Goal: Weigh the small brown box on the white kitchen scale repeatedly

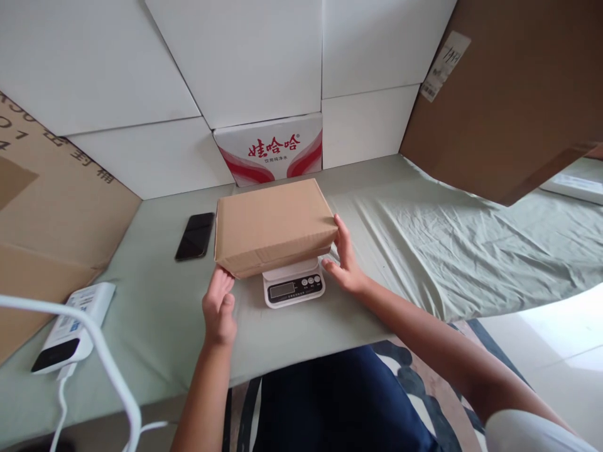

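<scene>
1. Squarely on a small white kitchen scale (294, 283) sits a closed brown cardboard box (274, 225); the box overhangs the scale on every side but the near one, so only the scale's display and buttons show; the pair stands near the middle of the counter's (160, 314) near edge, a little back from it.
2. Left hand (219, 307): open, fingers loosely extended and pointing up toward the box's near left corner; the fingertips (221, 276) are at or just below that corner; whether they actually touch it I cannot tell; it grips nothing.
3. Right hand (345, 258): open, fingers flat and upright against the box's right end, the thumb reaching toward the scale's right side; it steadies the box without closing round it.
4. A pale green cloth covers the counter and lies wrinkled toward the right edge.
5. A black phone (195, 236) lies flat just beside the box's left end, toward the back edge.
6. A white power bank (74, 328) with a white cable (108, 364) lies near the left edge, well apart from the box.
7. Along the back edge stand white panels and a carton with red lettering (271, 149); brown cardboard sheets lean at the left and right back corners.
</scene>
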Tool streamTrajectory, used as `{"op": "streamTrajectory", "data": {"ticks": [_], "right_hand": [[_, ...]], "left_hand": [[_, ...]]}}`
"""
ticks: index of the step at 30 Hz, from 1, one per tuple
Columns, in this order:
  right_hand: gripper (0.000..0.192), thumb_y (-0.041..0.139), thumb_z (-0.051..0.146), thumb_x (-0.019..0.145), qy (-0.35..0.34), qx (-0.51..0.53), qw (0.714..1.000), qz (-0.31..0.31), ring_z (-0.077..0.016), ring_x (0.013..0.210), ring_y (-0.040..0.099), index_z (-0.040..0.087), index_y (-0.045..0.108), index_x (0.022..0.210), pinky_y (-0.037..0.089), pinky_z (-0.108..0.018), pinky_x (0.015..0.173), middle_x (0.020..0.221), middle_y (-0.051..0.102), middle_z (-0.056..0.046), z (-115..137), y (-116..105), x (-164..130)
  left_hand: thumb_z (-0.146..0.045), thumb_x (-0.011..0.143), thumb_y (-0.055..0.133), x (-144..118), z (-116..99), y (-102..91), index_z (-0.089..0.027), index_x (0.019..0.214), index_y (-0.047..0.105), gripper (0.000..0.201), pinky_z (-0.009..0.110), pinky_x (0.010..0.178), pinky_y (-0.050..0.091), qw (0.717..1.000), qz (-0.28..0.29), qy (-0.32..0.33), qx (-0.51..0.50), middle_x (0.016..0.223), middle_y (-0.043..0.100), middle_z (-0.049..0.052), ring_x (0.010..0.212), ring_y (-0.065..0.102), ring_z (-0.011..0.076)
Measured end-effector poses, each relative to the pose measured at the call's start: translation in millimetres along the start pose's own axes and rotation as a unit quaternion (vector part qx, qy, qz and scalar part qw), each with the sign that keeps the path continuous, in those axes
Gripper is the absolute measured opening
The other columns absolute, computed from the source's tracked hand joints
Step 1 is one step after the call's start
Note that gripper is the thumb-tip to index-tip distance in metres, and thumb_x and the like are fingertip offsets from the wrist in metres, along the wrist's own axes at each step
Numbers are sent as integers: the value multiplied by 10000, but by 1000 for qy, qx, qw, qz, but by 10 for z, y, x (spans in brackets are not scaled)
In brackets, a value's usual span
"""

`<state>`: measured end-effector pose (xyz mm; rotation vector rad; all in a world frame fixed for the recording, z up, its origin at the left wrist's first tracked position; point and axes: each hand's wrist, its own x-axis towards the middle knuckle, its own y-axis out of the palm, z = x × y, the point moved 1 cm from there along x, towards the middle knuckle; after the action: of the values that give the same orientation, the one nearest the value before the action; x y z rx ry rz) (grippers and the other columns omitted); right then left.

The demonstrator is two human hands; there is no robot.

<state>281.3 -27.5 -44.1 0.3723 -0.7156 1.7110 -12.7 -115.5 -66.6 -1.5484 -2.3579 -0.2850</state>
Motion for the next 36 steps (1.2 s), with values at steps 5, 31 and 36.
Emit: {"op": "streamTrajectory", "data": {"ticks": [5,31,36], "right_hand": [[858,507,669,946,2,-40,999,-26,-379,1527,368,332,165,1657,435,-620,1206,1643,355,-113,59,-15,20],[808,463,684,982,56,73,996,-8,-322,1647,244,346,193,1665,267,-566,1341,1779,217,-31,182,-66,122],[862,446,741,959,78,37,996,-15,-328,1644,247,336,177,1670,292,-581,1333,1769,251,-33,183,-76,134]], "left_hand": [[-605,856,665,-2,9,8,-129,1575,469,884,580,1211,404,1000,3,-9,-14,1562,546,239,1507,444,431],[-666,883,599,20,-79,42,-91,1483,584,831,549,1209,428,1000,12,-25,9,1488,622,226,1498,460,427],[-664,897,577,19,-165,91,-93,1465,605,806,544,1215,421,999,25,-8,20,1442,659,217,1488,479,420]]}}
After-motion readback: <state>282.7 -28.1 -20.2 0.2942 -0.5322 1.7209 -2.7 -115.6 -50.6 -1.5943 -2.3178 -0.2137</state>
